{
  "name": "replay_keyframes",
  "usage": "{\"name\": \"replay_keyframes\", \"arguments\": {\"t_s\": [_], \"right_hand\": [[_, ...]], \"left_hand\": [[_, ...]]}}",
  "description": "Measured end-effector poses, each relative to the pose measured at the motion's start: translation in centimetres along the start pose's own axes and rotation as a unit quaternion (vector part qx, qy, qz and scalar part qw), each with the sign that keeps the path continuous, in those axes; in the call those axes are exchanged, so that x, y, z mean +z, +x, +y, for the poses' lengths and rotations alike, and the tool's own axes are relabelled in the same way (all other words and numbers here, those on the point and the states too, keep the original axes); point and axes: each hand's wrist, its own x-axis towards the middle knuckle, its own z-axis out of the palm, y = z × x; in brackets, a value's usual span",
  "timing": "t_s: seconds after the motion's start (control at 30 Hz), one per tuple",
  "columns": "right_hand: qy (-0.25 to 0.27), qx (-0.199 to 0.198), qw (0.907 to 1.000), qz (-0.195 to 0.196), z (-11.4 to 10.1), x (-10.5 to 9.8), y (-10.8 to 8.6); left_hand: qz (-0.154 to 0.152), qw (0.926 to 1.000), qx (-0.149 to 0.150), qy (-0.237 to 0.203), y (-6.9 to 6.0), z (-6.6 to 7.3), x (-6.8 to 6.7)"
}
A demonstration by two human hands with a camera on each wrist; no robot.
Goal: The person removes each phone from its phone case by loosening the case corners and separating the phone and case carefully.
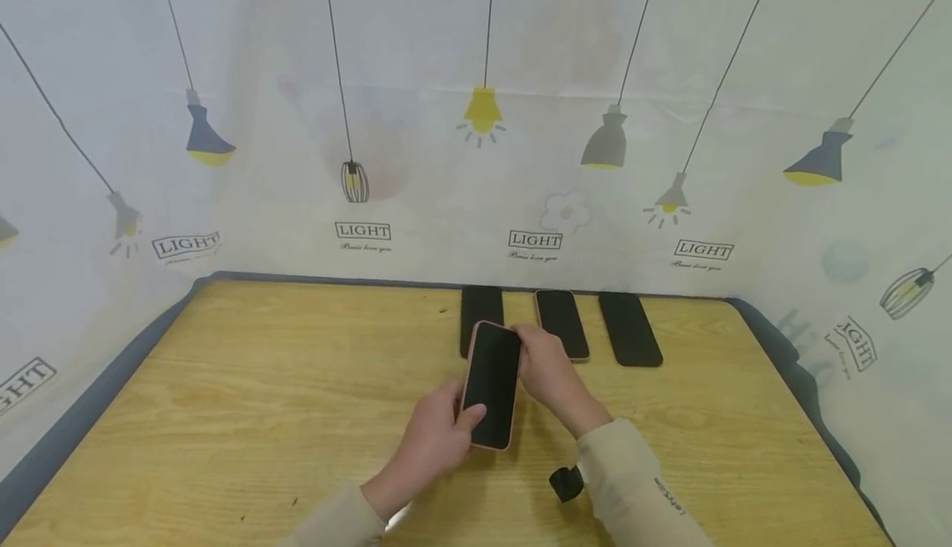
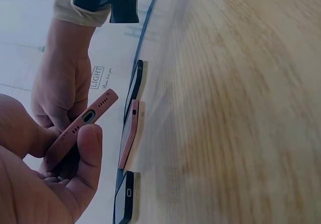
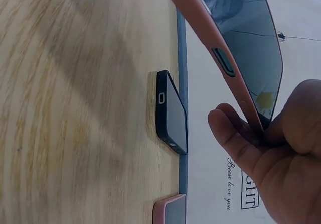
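Observation:
A phone in a pink case (image 1: 494,382) is held above the wooden table, its dark screen facing up toward the head view. My left hand (image 1: 435,431) grips its lower left side, thumb over the screen's edge. At the upper right edge my right hand (image 1: 552,369) pinches the phone's corner. The left wrist view shows the port end of the pink case (image 2: 83,123) between the left fingers. In the right wrist view the right hand (image 3: 281,148) holds one end of the pink-cased phone (image 3: 225,48).
Along the table's back edge lie a black phone (image 1: 476,303), a pink-edged phone (image 1: 563,324) and another black phone (image 1: 630,330). Behind them hangs a white cloth (image 1: 431,51) printed with lamps. The wooden table (image 1: 260,415) extends to both sides. A black wrist mount (image 1: 567,483) is at the right sleeve.

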Motion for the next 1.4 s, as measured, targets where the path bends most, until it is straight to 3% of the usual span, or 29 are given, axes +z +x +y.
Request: {"name": "replay_keyframes", "arguments": {"t_s": [0.17, 0.4, 0.67, 1.03, 1.4], "right_hand": [[-0.020, -0.028, 0.9994, -0.005, -0.1, 0.1, -0.1], [-0.028, -0.010, 0.9983, -0.050, -0.3, 0.1, 0.0], [-0.026, -0.020, 0.9964, -0.079, -0.4, -0.2, 0.1], [-0.003, -0.025, 0.9928, -0.117, -0.5, -0.7, 0.4], [0.033, -0.061, 0.9884, -0.135, -0.1, -1.2, 0.4]], "left_hand": [[0.000, 0.9999, 0.011, 0.009, -0.2, 0.0, 0.1], [-0.010, 0.9999, -0.008, 0.008, -0.3, 0.0, 0.2], [-0.023, 0.9996, -0.014, -0.008, -0.5, 0.0, 0.0], [-0.044, 0.9978, -0.023, -0.044, -0.4, -1.0, -0.9], [-0.072, 0.9946, -0.025, -0.071, -0.3, -2.0, -2.0]]}}
